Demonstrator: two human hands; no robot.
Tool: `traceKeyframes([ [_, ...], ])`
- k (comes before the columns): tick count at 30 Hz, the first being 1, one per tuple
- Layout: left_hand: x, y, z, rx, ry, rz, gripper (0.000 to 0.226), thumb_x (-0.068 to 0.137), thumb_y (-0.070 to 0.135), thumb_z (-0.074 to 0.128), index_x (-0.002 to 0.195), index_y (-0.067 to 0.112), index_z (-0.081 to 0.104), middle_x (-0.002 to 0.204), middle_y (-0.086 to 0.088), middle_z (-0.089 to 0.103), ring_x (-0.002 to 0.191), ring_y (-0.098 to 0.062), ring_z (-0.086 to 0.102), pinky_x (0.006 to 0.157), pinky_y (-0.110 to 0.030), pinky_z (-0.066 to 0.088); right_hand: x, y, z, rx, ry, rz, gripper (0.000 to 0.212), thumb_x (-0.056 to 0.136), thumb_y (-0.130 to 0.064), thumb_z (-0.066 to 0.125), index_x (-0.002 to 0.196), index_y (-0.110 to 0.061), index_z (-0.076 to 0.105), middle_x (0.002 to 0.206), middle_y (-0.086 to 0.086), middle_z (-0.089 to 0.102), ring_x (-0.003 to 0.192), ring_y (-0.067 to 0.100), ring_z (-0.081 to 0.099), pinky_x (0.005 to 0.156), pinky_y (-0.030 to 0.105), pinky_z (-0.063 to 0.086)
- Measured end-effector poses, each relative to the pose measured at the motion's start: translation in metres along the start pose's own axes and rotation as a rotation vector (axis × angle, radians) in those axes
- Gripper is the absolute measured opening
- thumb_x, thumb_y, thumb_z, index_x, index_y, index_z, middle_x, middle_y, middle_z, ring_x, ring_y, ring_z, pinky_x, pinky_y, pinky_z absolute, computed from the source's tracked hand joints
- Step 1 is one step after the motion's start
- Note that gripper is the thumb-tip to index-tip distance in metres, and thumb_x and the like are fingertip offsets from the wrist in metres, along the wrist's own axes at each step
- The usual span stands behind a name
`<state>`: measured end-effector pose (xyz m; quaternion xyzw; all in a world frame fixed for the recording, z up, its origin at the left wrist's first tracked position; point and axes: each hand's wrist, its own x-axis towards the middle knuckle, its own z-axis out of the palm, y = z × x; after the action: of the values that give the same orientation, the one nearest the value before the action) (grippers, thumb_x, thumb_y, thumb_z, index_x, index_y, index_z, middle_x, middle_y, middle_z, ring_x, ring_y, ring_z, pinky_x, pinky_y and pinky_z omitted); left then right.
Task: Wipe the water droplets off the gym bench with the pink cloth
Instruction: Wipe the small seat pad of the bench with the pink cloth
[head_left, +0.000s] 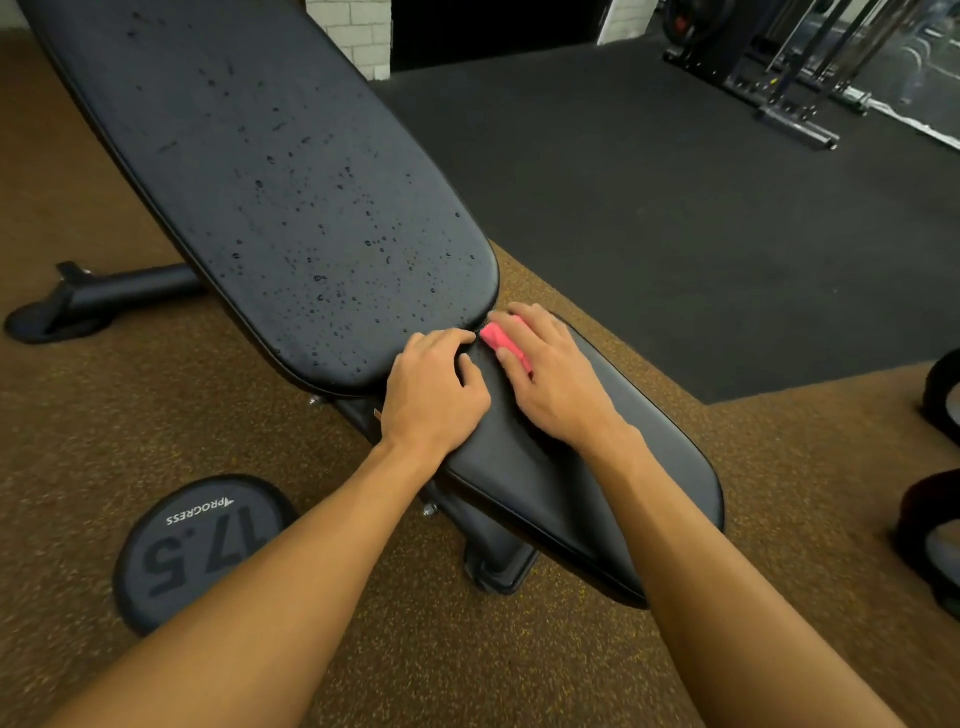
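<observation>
**Wiping a wet gym bench: cloth at the seat–backrest gap, backrest not yet wiped**

Head view, looking down along the gym bench (519, 415). The pink cloth (496, 335) lies on the far end of the seat pad (613, 467), just beside the gap that separates it from the back pad (249, 156). The right hand (550, 374) covers most of the cloth, with fingers bent over its top and the thumb against its near side, gripping it against the upholstery. The left hand (434, 389) rests on the left edge of the seat pad near the same gap. Its fingers are curled, but whether they grip the pad's edge or merely rest there cannot be told.

Water droplets (322, 280) are scattered over nearly the whole back pad, thickest toward its near, rounded end. The visible part of the seat pad shows no beads and looks dry, though the arms hide some of it.

Judged from this, the task is at an early stage: at most the seat is done, and the entire back pad remains to be wiped. A weight plate marked 17.5 (197, 551) lies on the floor to the left of the bench.
</observation>
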<state>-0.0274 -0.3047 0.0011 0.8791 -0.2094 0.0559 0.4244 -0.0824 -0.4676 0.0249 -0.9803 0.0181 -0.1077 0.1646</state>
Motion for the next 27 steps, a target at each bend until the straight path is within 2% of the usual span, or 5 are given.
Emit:
traceKeyframes([
  [3, 0.0, 0.0, 0.002, -0.015, 0.014, -0.009, 0.031, 0.094, 0.016, 0.057, 0.121, 0.016, 0.072, 0.116, 0.001, 0.074, 0.112, -0.02, 0.062, 0.1, -0.039, 0.051, -0.014, 0.011, -0.011, 0.013, 0.004, -0.036, 0.038, 0.115, -0.033, 0.047, 0.15, -0.025, 0.058, 0.16, 0.0, 0.049, 0.153, 0.019, 0.038, 0.126, 0.032, 0.029],
  [8, 0.0, 0.0, 0.002, -0.037, 0.016, -0.018, 0.03, 0.094, 0.014, 0.058, 0.121, 0.016, 0.072, 0.115, 0.001, 0.074, 0.111, -0.019, 0.06, 0.099, -0.036, 0.05, 0.02, 0.014, -0.004, 0.02, 0.073, 0.227, 0.042, 0.115, -0.038, 0.043, 0.151, -0.022, 0.057, 0.16, 0.008, 0.049, 0.154, 0.032, 0.036, 0.128, 0.049, 0.03],
  [16, 0.0, -0.003, 0.003, -0.045, 0.026, -0.037, 0.032, 0.092, 0.012, 0.057, 0.12, 0.016, 0.073, 0.115, 0.0, 0.074, 0.11, -0.017, 0.061, 0.095, -0.027, 0.044, -0.015, 0.005, -0.013, 0.018, 0.007, -0.051, 0.036, 0.115, -0.029, 0.049, 0.148, -0.022, 0.061, 0.158, -0.001, 0.052, 0.151, 0.016, 0.038, 0.128, 0.022, 0.019],
  [21, -0.001, -0.003, 0.002, -0.071, 0.017, -0.044, 0.031, 0.093, 0.012, 0.057, 0.12, 0.017, 0.072, 0.114, 0.003, 0.073, 0.109, -0.014, 0.059, 0.092, -0.025, 0.044, 0.009, 0.016, -0.004, 0.025, 0.061, 0.249, 0.043, 0.116, -0.04, 0.041, 0.154, -0.025, 0.054, 0.163, 0.006, 0.045, 0.157, 0.031, 0.032, 0.129, 0.05, 0.028],
  [27, 0.001, -0.006, 0.003, -0.058, 0.01, -0.022, 0.032, 0.092, 0.012, 0.053, 0.118, 0.015, 0.071, 0.114, 0.0, 0.074, 0.11, -0.02, 0.061, 0.097, -0.033, 0.049, -0.027, -0.004, 0.001, -0.008, -0.03, 0.03, 0.047, 0.116, -0.038, 0.038, 0.159, -0.023, 0.049, 0.167, 0.001, 0.041, 0.162, 0.021, 0.024, 0.133, 0.036, 0.018],
])
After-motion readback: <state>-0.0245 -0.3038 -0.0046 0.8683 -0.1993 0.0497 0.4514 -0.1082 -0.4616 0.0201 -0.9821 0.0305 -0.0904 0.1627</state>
